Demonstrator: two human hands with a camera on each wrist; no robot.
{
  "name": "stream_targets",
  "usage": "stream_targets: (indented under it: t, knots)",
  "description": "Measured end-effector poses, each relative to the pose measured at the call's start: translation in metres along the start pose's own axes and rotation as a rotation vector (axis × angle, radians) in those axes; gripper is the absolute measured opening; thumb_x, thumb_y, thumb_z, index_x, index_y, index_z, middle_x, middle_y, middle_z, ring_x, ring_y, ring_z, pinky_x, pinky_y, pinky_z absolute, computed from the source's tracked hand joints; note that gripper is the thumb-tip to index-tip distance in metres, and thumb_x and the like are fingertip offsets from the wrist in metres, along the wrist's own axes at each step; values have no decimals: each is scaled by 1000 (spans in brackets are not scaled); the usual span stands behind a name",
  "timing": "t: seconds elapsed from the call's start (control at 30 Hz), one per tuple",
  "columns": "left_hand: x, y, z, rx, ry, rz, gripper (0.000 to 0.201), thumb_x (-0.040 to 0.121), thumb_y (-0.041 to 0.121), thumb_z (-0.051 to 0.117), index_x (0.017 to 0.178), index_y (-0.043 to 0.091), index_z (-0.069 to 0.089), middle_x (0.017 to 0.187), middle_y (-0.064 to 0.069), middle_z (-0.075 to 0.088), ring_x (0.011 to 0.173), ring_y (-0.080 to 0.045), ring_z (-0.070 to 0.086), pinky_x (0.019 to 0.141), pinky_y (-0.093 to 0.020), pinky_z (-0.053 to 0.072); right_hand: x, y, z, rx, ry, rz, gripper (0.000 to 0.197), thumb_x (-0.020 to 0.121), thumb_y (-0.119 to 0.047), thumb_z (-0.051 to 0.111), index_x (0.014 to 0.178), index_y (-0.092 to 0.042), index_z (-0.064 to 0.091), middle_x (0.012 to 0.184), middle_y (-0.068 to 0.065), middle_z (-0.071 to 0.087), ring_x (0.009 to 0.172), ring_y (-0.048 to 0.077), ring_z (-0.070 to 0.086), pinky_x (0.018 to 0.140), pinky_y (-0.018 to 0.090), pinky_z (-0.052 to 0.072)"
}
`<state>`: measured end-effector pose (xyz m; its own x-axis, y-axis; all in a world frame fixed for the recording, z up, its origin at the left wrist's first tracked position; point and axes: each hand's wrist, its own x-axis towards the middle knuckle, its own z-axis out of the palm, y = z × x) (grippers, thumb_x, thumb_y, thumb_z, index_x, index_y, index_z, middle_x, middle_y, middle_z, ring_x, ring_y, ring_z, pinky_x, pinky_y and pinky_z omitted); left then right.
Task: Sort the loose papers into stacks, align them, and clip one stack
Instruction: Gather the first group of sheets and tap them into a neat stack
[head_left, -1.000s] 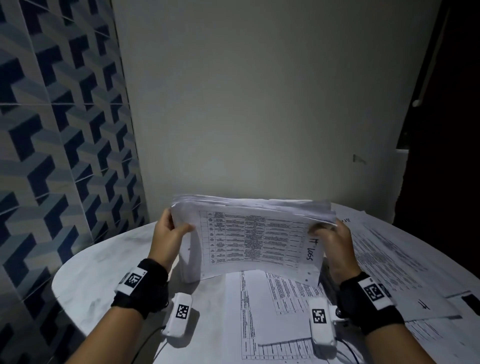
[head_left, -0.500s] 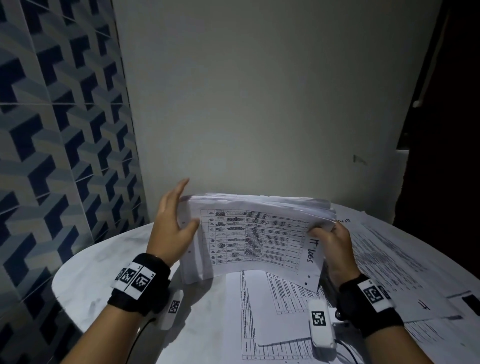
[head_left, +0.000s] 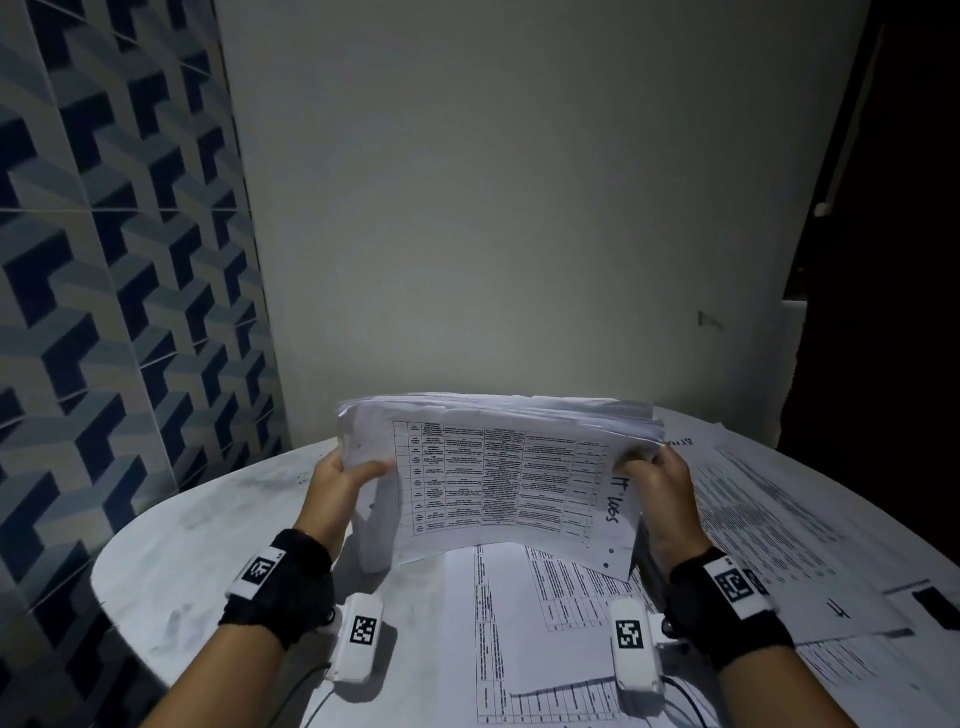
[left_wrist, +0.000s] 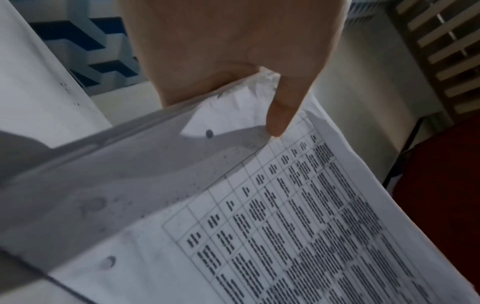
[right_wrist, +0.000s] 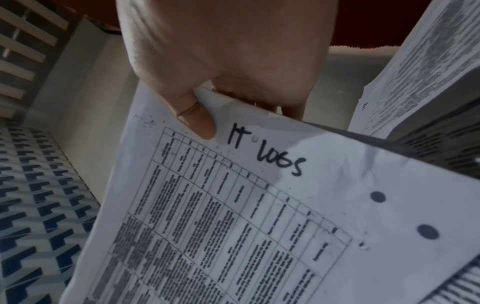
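Note:
A thick stack of white printed papers (head_left: 498, 478) stands on edge on the round white table (head_left: 208, 545), its front sheet showing a table and handwritten "IT LOGS". My left hand (head_left: 343, 480) grips the stack's left end, thumb (left_wrist: 280, 115) on the front sheet (left_wrist: 285, 216). My right hand (head_left: 657, 480) grips the right end, thumb (right_wrist: 200, 121) pressed beside the handwriting on the front sheet (right_wrist: 233, 205). The fingers behind the stack are hidden. No clip shows.
Loose printed sheets (head_left: 545, 623) lie flat on the table under and in front of the stack, and more sheets (head_left: 779, 519) spread to the right. A patterned tile wall (head_left: 104, 312) stands at left, a plain wall behind, and a dark doorway (head_left: 893, 260) at right.
Half a second ago my left hand was open beside the stack's left edge; now it grips that end again. The right hand kept its hold. The stack stays upright on the table.

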<state>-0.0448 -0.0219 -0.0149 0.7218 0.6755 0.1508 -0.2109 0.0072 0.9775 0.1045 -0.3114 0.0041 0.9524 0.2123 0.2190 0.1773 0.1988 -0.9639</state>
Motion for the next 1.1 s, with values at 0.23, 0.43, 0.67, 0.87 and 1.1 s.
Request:
stream_targets:
  t: [0.23,0.43,0.67,0.87,1.1]
  knots:
    - [-5,22,16,59,20,128,28,92,-3,66,113,16,66,103,0,75,97,-17,71,73,-26,57,-1,-14,9,2,-3,-130,33,93,6,54,102,-20,71,93,5,77,86,18,73,77,36,60]
    - [-5,9,7,121,37,88,38,86,-5,70,115,20,69,106,0,78,107,-27,70,95,-50,55,-3,-12,5,11,36,-172,44,88,0,69,123,-24,56,119,5,70,109,27,69,94,45,58]
    - [-6,12,5,118,31,84,36,83,-8,72,111,15,70,99,2,80,101,-22,73,88,-40,57,-5,-30,2,-579,-57,-556,72,90,-19,72,149,-45,40,135,-12,45,127,4,47,93,20,46]
    - [-3,8,1,108,42,68,35,82,-8,73,110,13,71,102,-2,80,102,-26,73,93,-45,56,-5,-32,-2,-801,75,-724,34,89,-26,73,121,-22,66,116,-2,54,109,16,53,76,20,48]
    - [-4,4,-1,69,41,54,34,84,-9,70,113,10,69,105,-4,80,105,-27,73,92,-43,56,-12,-29,-11,-570,18,-611,62,83,-2,73,137,-25,55,132,-6,50,118,6,51,96,20,46]
